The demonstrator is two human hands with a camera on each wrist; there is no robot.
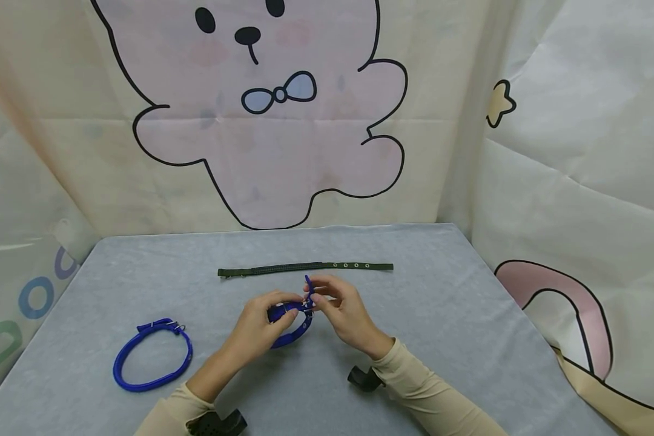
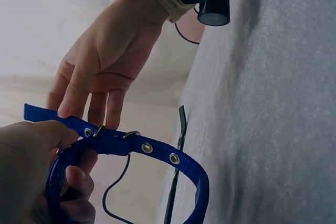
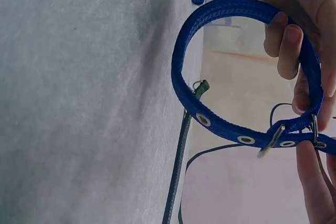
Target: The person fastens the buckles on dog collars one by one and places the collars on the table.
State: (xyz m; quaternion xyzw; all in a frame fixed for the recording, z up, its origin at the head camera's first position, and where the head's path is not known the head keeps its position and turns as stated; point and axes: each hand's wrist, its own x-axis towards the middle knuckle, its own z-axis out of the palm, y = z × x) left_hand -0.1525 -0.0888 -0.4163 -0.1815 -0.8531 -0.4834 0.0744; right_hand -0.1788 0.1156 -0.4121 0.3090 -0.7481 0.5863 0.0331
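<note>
Held above the table is a blue collar [image 3: 181, 72] bent into a loop, with metal eyelets, a buckle [image 3: 315, 129] and a D-ring [image 3: 271, 141]. My left hand [image 1: 264, 321] grips the padded band beside the buckle, thumb on one side and fingers curled on the other. With thumb and fingers, my right hand [image 1: 343, 309] pinches the strap end [image 2: 39, 113], which passes through the buckle and sticks out beyond it. In the left wrist view the right fingers lie along this strap end.
A second blue collar [image 1: 121, 366], closed into a ring, lies on the grey table cloth [image 1: 441, 363] at the left. Behind the hands a dark green collar [image 1: 289, 267] lies stretched out straight. Printed curtains [image 1: 332, 157] stand behind and at both sides.
</note>
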